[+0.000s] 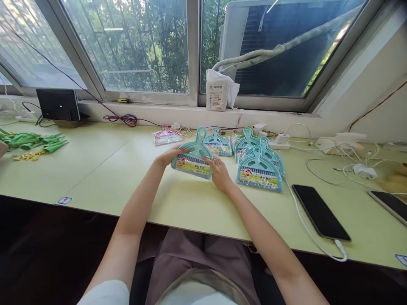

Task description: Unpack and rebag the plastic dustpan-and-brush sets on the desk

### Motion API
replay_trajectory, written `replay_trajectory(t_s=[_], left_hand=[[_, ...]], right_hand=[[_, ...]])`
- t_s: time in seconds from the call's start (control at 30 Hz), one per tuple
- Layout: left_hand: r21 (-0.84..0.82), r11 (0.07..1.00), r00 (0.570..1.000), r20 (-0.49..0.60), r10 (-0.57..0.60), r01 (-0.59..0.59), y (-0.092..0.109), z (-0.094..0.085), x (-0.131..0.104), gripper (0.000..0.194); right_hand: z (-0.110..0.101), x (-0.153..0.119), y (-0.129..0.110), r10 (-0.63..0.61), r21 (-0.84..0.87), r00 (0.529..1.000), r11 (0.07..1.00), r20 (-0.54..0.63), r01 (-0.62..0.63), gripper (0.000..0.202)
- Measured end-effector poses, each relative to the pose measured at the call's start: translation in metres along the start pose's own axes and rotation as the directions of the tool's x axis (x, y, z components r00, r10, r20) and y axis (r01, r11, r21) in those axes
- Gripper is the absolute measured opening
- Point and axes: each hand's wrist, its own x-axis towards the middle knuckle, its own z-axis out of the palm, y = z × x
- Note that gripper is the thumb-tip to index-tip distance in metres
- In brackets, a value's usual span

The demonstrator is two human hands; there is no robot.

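Observation:
A teal mini dustpan and brush set [194, 159] in clear wrap, with a printed label, is held tilted up over the table between my two hands. My left hand [170, 156] grips its left edge, the fingertips partly hidden behind it. On the right side, my right hand [220, 173] closes on the edge with the index finger lying across the front. Several similar teal sets [259, 171] lie overlapping to the right. Just behind the held one rests another teal set [219, 146], and a pink set [167, 135] lies further left.
A charging phone [321, 212] and a second phone [391, 205] lie at the right, near tangled white cables and chargers [364, 170]. Green pieces [32, 140] are piled at the far left, beside part of another person's hand. A tablet [59, 104] and tissue pack [218, 91] stand near the window.

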Motion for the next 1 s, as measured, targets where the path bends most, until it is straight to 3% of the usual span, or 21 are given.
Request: replay_trajectory(t_s=[0.1, 0.2, 0.3, 0.43, 0.6, 0.73, 1.0], left_hand=[[-0.114, 0.971, 0.977, -0.063, 0.205, -0.211, -0.004, 0.02, 0.01, 0.039], [-0.154, 0.934, 0.925, -0.26, 0.276, -0.322, -0.017, 0.035, 0.012, 0.04], [-0.206, 0.931, 0.904, -0.371, 0.21, -0.301, -0.028, 0.047, 0.012, 0.041], [-0.289, 0.916, 0.92, -0.353, 0.17, -0.28, -0.032, 0.063, 0.011, 0.041], [-0.331, 0.911, 0.928, -0.351, 0.122, -0.245, -0.033, 0.075, 0.008, 0.039], [-0.391, 0.892, 0.919, -0.389, 0.063, -0.227, -0.037, 0.073, 0.012, 0.038], [-0.404, 0.864, 0.889, -0.447, 0.101, -0.301, -0.041, 0.055, 0.017, 0.042]], right_hand=[[-0.002, 0.0, 0.002, 0.161, -0.051, 0.971, 0.984, -0.178, -0.172, 0.084], [-0.003, 0.001, 0.002, 0.213, -0.048, 0.937, 0.971, -0.277, -0.235, 0.08], [-0.002, 0.002, -0.004, 0.113, -0.119, 0.977, 0.984, -0.18, -0.135, 0.067], [0.002, 0.003, -0.018, -0.034, -0.195, 0.999, 0.98, -0.017, 0.03, 0.042], [0.006, 0.004, -0.024, -0.072, -0.194, 0.997, 0.978, 0.009, 0.073, 0.014], [0.005, 0.004, -0.021, -0.06, -0.168, 0.998, 0.984, 0.016, 0.062, 0.016], [-0.003, 0.005, -0.023, 0.013, -0.117, 0.998, 0.993, 0.057, -0.006, 0.028]])
